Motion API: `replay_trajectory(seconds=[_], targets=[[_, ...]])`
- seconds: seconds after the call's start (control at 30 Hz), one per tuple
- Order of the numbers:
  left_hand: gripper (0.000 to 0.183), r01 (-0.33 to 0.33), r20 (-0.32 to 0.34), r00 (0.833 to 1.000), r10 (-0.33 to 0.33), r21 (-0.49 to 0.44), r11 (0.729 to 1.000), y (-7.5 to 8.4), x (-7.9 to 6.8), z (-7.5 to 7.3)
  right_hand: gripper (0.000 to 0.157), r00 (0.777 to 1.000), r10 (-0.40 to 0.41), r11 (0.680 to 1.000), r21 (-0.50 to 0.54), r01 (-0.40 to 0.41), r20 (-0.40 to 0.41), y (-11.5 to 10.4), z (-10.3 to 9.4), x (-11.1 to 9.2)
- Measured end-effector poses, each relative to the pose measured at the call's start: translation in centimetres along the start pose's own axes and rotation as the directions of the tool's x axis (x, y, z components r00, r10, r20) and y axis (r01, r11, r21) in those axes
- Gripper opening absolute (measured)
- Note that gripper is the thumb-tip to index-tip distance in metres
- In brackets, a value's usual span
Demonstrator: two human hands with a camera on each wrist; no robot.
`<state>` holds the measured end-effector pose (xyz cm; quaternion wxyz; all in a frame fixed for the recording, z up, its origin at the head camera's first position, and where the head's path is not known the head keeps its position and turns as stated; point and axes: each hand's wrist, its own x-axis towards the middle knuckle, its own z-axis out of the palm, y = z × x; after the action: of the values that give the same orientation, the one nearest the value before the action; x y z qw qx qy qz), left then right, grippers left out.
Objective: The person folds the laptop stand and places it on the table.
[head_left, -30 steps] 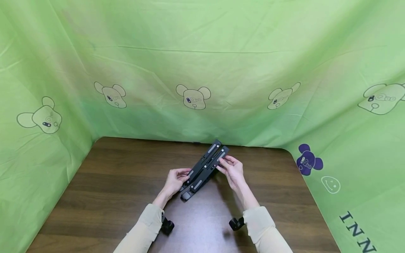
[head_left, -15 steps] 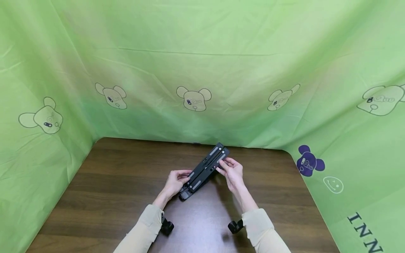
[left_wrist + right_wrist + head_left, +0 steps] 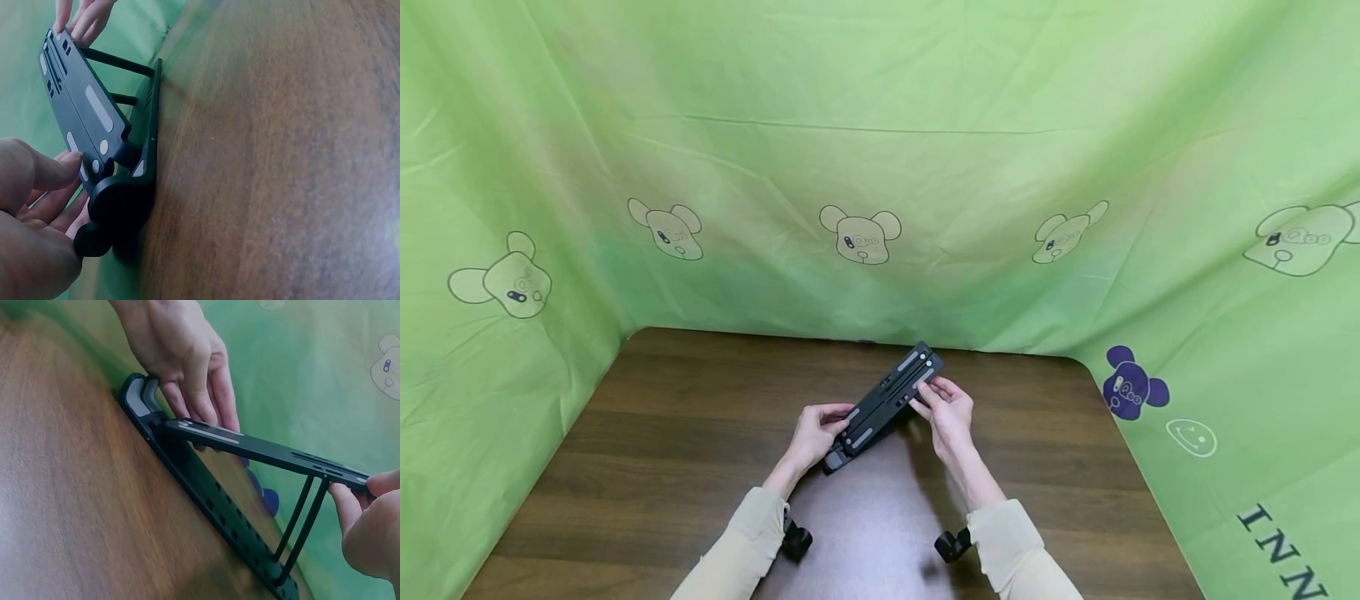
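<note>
A black folding laptop stand with grey pads lies slantwise on the far middle of the table. Its two long halves sit side by side, almost touching. In the right wrist view the upper plate is raised above the notched base, propped by two thin struts. My left hand pinches the near, hooked end, thumb on top of the plate and fingers beneath. Toward the far end, my right hand pinches the raised plate's right edge between thumb and fingers.
The brown wooden table extends around the stand. Behind it and at both sides hangs a green curtain with printed bear heads. Black wrist cameras jut inward from both sleeves.
The stand's two halves have come together, narrowing the gap between them. My right hand has shifted slightly left and toward me with its half; my left hand stays nearly where it was.
</note>
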<state>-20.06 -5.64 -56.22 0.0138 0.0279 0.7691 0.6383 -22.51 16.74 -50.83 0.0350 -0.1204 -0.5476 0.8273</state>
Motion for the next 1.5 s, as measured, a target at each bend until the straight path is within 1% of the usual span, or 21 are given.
replay_trajectory(seconds=[0.2, 0.4, 0.5, 0.6, 0.67, 0.7, 0.73, 0.77, 0.8, 0.87, 0.9, 0.93, 0.97, 1.0, 1.03, 1.1, 1.13, 1.3, 1.37, 1.47, 1.5], targets=[[0.027, -0.027, -0.029, 0.999, 0.028, 0.057, 0.998, 0.1, 0.0, 0.1, 0.012, 0.999, -0.008, 0.999, 0.048, 0.01, -0.037, 0.3, 0.2, -0.4], [0.026, -0.021, -0.049, 0.998, 0.024, 0.056, 0.998, 0.0, 0.0, 0.1, 0.011, 0.998, -0.021, 0.998, 0.054, 0.025, -0.061, 0.4, 0.5, -0.8], [0.025, -0.028, -0.053, 0.998, 0.031, 0.063, 0.998, -0.1, 0.0, 0.1, 0.012, 0.999, -0.021, 0.999, 0.048, 0.023, -0.048, 0.3, 0.5, -0.9], [0.024, -0.058, -0.06, 0.996, 0.063, 0.079, 0.995, -0.1, -0.1, -0.2, 0.014, 1.0, -0.002, 0.999, 0.032, 0.002, -0.009, 0.0, 0.2, -1.0], [0.023, -0.091, -0.08, 0.992, 0.101, 0.121, 0.988, -0.2, -0.2, -0.6, 0.021, 1.0, 0.013, 1.0, 0.006, -0.014, 0.025, -0.3, -0.2, -1.0], [0.022, -0.12, -0.099, 0.986, 0.137, 0.162, 0.98, -0.3, -0.2, -0.8, 0.025, 0.999, 0.019, 1.0, -0.018, -0.019, 0.042, -0.5, -0.4, -1.0], [0.021, -0.153, -0.122, 0.975, 0.184, 0.227, 0.962, -0.4, -0.3, -1.1, 0.03, 0.998, 0.023, 0.999, -0.039, -0.021, 0.057, -0.7, -0.7, -0.9], [0.02, -0.163, -0.16, 0.963, 0.217, 0.294, 0.942, -0.8, -0.3, -1.3, 0.034, 0.997, 0.022, 0.998, -0.058, -0.018, 0.07, -1.0, -0.9, -0.8], [0.02, -0.161, -0.192, 0.95, 0.246, 0.375, 0.913, -1.4, -0.3, -1.5, 0.038, 0.996, 0.02, 0.997, -0.074, -0.014, 0.081, -1.3, -1.1, -0.7], [0.023, -0.111, -0.242, 0.93, 0.276, 0.533, 0.839, -2.7, -0.1, -1.9, 0.041, 0.995, 0.015, 0.994, -0.108, -0.005, 0.097, -1.9, -1.4, -0.4], [0.024, -0.083, -0.257, 0.924, 0.284, 0.59, 0.803, -3.4, -0.1, -2.1, 0.042, 0.995, 0.014, 0.993, -0.12, -0.002, 0.103, -2.1, -1.6, -0.2], [0.026, -0.048, -0.264, 0.924, 0.275, 0.634, 0.772, -4.0, -0.2, -2.2, 0.043, 0.994, 0.017, 0.991, -0.131, -0.002, 0.109, -2.4, -1.7, 0.0], [0.027, -0.013, -0.27, 0.93, 0.25, 0.656, 0.755, -4.5, -0.4, -2.2, 0.044, 0.993, 0.018, 0.989, -0.147, -0.001, 0.116, -2.6, -1.8, 0.1], [0.027, 0.005, -0.259, 0.938, 0.232, 0.676, 0.737, -4.6, -0.7, -2.3, 0.045, 0.992, 0.025, 0.986, -0.164, -0.005, 0.122, -2.9, -1.9, 0.3], [0.027, 0.014, -0.25, 0.944, 0.216, 0.684, 0.73, -4.7, -1.0, -2.3, 0.046, 0.991, 0.032, 0.983, -0.181, -0.008, 0.13, -3.1, -2.0, 0.4], [0.022, 0.021, -0.237, 0.952, 0.192, 0.679, 0.734, -4.4, -1.9, -2.4, 0.046, 0.988, 0.049, 0.98, -0.199, -0.019, 0.147, -3.6, -2.1, 0.7], [0.02, 0.027, -0.233, 0.956, 0.179, 0.675, 0.737, -4.2, -2.2, -2.4, 0.043, 0.987, 0.056, 0.979, -0.201, -0.024, 0.154, -3.8, -2.2, 0.8], [0.014, 0.04, -0.216, 0.966, 0.139, 0.663, 0.747, -4.0, -3.0, -2.2, 0.026, 0.981, 0.083, 0.983, -0.174, -0.052, 0.177, -4.1, -2.3, 1.2], [0.015, 0.043, -0.211, 0.969, 0.129, 0.656, 0.754, -4.1, -3.2, -2.1, 0.025, 0.979, 0.091, 0.984, -0.167, -0.06, 0.183, -4.1, -2.3, 1.3], [0.018, 0.039, -0.208, 0.97, 0.125, 0.64, 0.767, -4.0, -3.4, -2.0, 0.031, 0.976, 0.098, 0.984, -0.166, -0.065, 0.196, -4.0, -2.4, 1.2], [0.019, 0.037, -0.208, 0.97, 0.122, 0.63, 0.776, -4.0, -3.4, -1.9, 0.034, 0.975, 0.097, 0.984, -0.167, -0.064, 0.201, -4.0, -2.4, 1.2]])
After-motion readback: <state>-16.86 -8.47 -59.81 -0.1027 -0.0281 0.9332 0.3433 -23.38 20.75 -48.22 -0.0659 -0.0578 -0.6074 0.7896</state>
